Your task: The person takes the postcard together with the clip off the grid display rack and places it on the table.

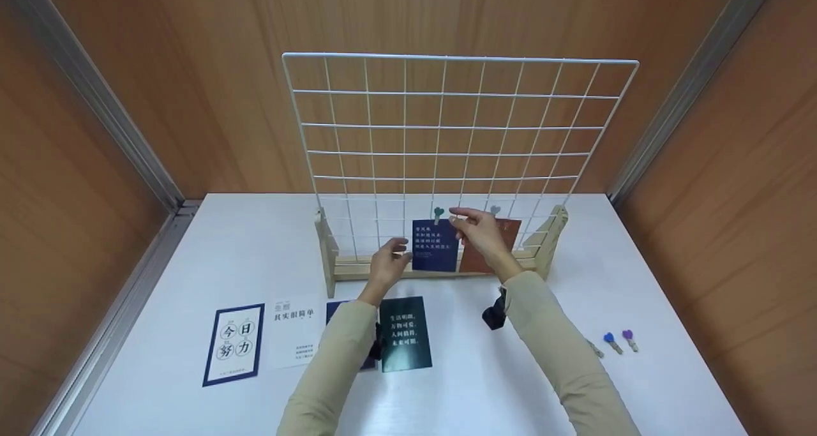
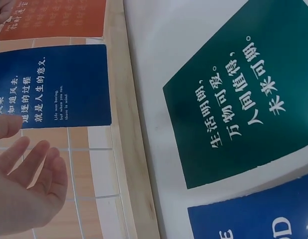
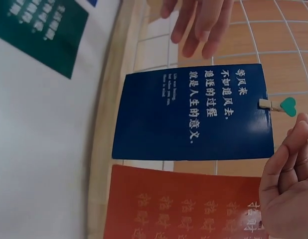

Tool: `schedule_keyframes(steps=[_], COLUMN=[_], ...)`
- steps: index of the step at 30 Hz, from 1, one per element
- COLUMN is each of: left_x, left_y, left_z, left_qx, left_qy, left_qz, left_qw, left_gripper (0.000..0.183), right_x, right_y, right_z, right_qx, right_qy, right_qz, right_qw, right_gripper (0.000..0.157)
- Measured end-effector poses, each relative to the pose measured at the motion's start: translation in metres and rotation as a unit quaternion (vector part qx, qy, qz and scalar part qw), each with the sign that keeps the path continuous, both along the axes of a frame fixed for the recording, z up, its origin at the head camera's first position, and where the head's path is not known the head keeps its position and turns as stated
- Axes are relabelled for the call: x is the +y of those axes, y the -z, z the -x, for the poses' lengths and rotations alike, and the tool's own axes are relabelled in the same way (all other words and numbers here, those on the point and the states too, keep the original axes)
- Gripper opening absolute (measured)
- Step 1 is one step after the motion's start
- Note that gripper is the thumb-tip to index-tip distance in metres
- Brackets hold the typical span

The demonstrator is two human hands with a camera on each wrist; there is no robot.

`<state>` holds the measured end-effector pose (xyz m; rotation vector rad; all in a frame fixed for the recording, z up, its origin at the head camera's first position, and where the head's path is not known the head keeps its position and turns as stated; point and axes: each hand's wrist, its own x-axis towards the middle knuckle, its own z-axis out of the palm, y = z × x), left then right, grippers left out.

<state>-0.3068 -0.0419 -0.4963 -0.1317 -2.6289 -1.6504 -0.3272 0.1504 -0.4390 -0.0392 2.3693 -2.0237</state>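
Note:
A dark blue card (image 1: pixel 435 248) with white writing hangs low on the white wire grid (image 1: pixel 440 127), held at its top edge by a wooden clip with a green heart (image 3: pixel 288 106). My left hand (image 1: pixel 388 267) is beside the card's left edge with fingers loosely bent; the right wrist view shows a gap between its fingertips and the card. My right hand (image 1: pixel 482 235) hovers by the card's upper right corner, fingertips close to the green heart and holding nothing. Partly behind this hand, an orange-red card (image 3: pixel 184 204) hangs alongside under a grey heart clip (image 1: pixel 495 210).
A wooden stand (image 1: pixel 325 251) supports the grid. On the white table lie a green card (image 1: pixel 406 334), a blue card (image 2: pixel 263 211) partly under my left sleeve, a white card (image 1: pixel 293 334) and a blue-bordered card (image 1: pixel 234 345). Several heart clips (image 1: pixel 613 343) lie at the right.

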Motion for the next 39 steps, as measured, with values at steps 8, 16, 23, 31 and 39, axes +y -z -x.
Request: schedule_keyframes(steps=[8, 16, 23, 31, 39], left_x=[0.005, 0.011, 0.014, 0.016, 0.016], left_y=[0.0, -0.002, 0.001, 0.003, 0.003], left_z=[0.006, 0.011, 0.011, 0.013, 0.012], left_qx=[-0.034, -0.048, -0.075, -0.053, -0.019], left_qy=[-0.002, -0.001, -0.002, -0.019, -0.042], left_qz=[-0.02, -0.037, -0.056, -0.024, 0.018], left_qw=[0.9992, 0.9982, 0.9956, 0.9981, 0.9988], left_gripper=[0.033, 0.03, 0.028, 0.017, 0.011], right_x=[-0.014, -0.023, -0.026, -0.028, -0.03], right_y=[-0.005, -0.005, 0.001, -0.013, 0.0], right_z=[0.003, 0.007, 0.01, 0.006, 0.013], right_qx=[0.009, 0.016, 0.017, -0.024, 0.029], right_qy=[-0.013, -0.008, 0.002, 0.01, 0.041], right_qz=[0.009, -0.012, 0.019, 0.005, -0.019], right_qw=[1.0, 1.0, 1.0, 1.0, 0.999], right_gripper=[0.031, 0.032, 0.028, 0.028, 0.024])
